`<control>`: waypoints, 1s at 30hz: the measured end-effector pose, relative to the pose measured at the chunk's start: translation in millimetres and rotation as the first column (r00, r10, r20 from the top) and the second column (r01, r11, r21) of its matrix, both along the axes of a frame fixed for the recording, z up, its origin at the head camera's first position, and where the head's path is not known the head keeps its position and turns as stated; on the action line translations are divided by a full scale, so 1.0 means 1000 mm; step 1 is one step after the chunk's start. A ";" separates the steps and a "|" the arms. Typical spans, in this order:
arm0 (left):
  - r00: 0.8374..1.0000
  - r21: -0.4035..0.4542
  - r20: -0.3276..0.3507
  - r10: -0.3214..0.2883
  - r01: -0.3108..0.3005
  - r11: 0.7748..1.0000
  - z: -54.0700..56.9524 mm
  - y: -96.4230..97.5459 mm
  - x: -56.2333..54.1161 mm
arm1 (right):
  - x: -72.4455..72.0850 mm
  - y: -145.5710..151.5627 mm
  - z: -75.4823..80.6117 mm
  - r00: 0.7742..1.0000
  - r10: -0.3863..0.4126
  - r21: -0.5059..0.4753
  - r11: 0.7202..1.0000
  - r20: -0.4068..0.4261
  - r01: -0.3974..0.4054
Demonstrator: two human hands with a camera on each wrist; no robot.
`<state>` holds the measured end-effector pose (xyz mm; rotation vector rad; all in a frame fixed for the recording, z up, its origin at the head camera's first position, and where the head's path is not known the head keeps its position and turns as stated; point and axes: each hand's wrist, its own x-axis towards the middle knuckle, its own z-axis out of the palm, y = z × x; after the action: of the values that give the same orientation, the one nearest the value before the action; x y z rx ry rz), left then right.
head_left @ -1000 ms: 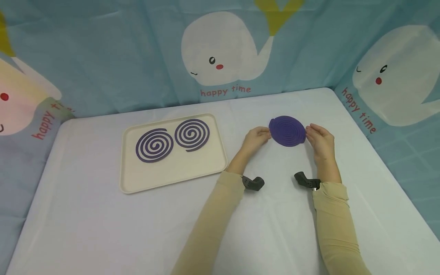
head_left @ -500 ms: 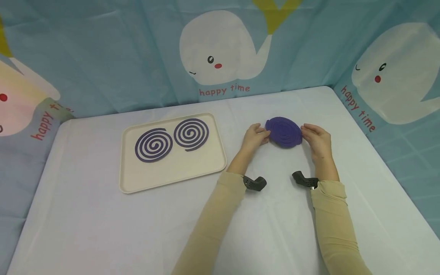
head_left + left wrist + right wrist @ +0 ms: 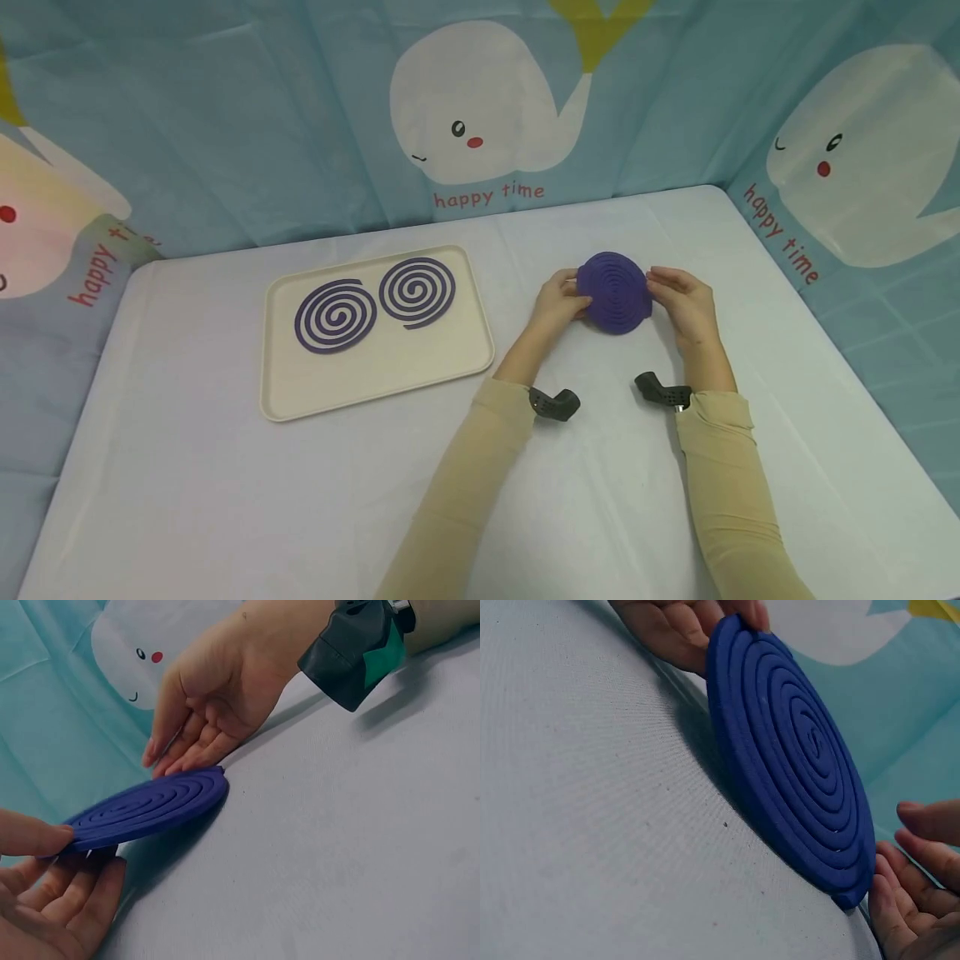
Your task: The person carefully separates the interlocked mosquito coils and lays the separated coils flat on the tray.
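Observation:
A purple mosquito coil (image 3: 615,293), a tightly wound flat disc, is held tilted at the right of the table. My left hand (image 3: 557,304) pinches its left edge, thumb on the upper face and fingers underneath, as the left wrist view shows. At the opposite edge is my right hand (image 3: 686,312), its fingers loosely bent with the tips right at the rim. The right wrist view shows the coil (image 3: 795,765) with its near side raised off the cloth and a small tab at its lower end.
A cream tray (image 3: 375,375) lies left of the hands, bearing two looser purple mosquito coils, one at left (image 3: 340,317) and one at upper right (image 3: 415,290). Behind the white tablecloth (image 3: 225,492) hangs a blue whale-print curtain (image 3: 300,125).
My left hand has taken hold of the coil's edge with thumb over fingers and lifted and tilted it, shifting it slightly left. My right hand has followed left along with it.

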<state>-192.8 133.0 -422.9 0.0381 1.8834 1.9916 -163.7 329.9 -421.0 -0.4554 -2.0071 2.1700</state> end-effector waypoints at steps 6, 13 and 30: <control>1.000 0.103 0.006 -0.026 0.025 0.994 0.000 -0.016 0.004 | 0.000 -0.004 0.001 0.997 0.060 -0.117 0.991 -0.052 -0.066; 0.997 0.160 -0.022 -0.074 0.077 0.984 -0.004 -0.032 0.006 | 0.000 -0.003 0.000 0.969 0.238 -0.279 0.928 -0.069 -0.248; 0.998 0.220 -0.002 -0.061 0.060 0.974 0.002 -0.073 0.021 | 0.000 -0.045 0.010 0.903 0.423 -0.387 0.821 -0.081 -0.420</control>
<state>-171.9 60.0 -420.7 0.1507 1.6298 2.1465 -163.2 285.0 -411.5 -0.0528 -1.7948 2.8693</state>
